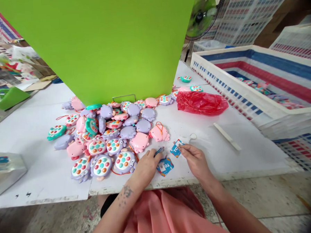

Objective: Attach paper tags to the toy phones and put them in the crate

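Observation:
My left hand (146,167) pinches a small blue-and-silver item (159,151) between its fingertips. My right hand (195,160) grips the edge of a blue paper tag (176,148) printed with white letters. A second blue tag (165,166) lies flat on the white table (49,170), just below the gap between my hands. To the left of my left hand is a heap of pink, lilac and teal animal-shaped toys (106,134) with coloured buttons. A small white loop (193,136) lies above my right hand.
A crumpled red plastic bag (201,103) and a white strip (226,136) lie on the table. A large white crate (255,80) stands at the right, with toys inside. A green board (94,39) rises behind the heap, and a fan (201,16) stands beyond it.

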Available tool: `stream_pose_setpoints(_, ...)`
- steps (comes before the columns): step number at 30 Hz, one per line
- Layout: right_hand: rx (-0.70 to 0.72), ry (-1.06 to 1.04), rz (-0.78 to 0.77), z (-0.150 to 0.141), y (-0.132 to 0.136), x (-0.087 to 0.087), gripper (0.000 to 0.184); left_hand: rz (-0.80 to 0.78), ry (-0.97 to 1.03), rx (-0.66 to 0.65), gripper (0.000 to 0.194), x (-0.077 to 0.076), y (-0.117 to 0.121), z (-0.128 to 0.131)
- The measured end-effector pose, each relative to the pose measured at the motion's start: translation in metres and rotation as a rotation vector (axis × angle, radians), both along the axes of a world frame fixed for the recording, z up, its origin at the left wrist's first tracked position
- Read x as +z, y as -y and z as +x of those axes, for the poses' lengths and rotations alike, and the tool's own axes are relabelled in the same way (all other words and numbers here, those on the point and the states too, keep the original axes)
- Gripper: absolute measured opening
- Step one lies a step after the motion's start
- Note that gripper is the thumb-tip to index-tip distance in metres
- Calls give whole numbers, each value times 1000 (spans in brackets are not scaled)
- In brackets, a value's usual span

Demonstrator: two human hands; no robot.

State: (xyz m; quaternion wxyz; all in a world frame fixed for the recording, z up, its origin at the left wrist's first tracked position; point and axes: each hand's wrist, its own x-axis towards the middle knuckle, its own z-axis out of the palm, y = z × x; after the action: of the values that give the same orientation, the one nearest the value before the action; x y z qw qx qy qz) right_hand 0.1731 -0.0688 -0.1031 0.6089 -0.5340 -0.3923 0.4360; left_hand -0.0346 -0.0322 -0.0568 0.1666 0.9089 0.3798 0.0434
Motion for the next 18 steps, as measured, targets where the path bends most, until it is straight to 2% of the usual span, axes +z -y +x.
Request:
stream_pose_setpoints(4, 51, -169, 36, -15, -12, 5, 17, 45, -38, -54, 41, 4, 0, 1)
stream_pose_setpoints(8, 136, -304, -12, -29, -18, 6, 17, 83, 61, -28, 42, -9, -1, 2)
stream_pose_setpoints(13, 166, -186, -39, -31, -14, 4, 17, 58, 336, 6, 52, -27, -1, 0)
stream_pose_setpoints(16, 154, -132, -38, -27, -14, 5, 18, 27, 345, 46, 51, -28, -2, -1)
stream_pose_setpoints(18, 94, -146, -11, -25, -15, 7, 17, 28, 298, 40, 49, -25, -3, -2)
